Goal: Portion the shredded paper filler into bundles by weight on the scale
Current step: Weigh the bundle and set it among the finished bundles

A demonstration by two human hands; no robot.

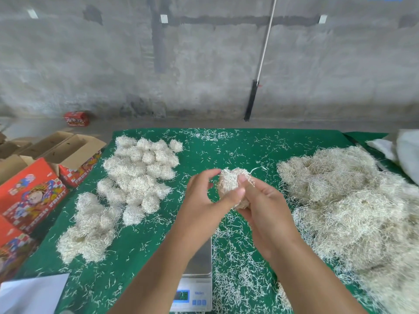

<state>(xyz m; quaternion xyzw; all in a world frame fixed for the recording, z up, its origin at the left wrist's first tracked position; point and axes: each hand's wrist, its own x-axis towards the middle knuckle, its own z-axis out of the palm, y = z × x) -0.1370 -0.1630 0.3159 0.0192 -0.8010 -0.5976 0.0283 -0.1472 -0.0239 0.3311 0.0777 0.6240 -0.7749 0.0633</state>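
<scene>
Small paper wad (233, 184) held above and beyond the scale (199, 264), right hand (263, 207) curled round it, left hand (204, 196) pinching its edge. Left of scale: many finished bundles (138, 175). Right of scale: large unportioned heap (353, 207), seemingly more left than done.

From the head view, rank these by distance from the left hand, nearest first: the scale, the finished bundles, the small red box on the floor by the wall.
From the left hand:
1. Scale, just below it, partly under the forearm.
2. Finished bundles, to its left on the green mat.
3. Small red box, far left, on the floor by the wall.
</scene>
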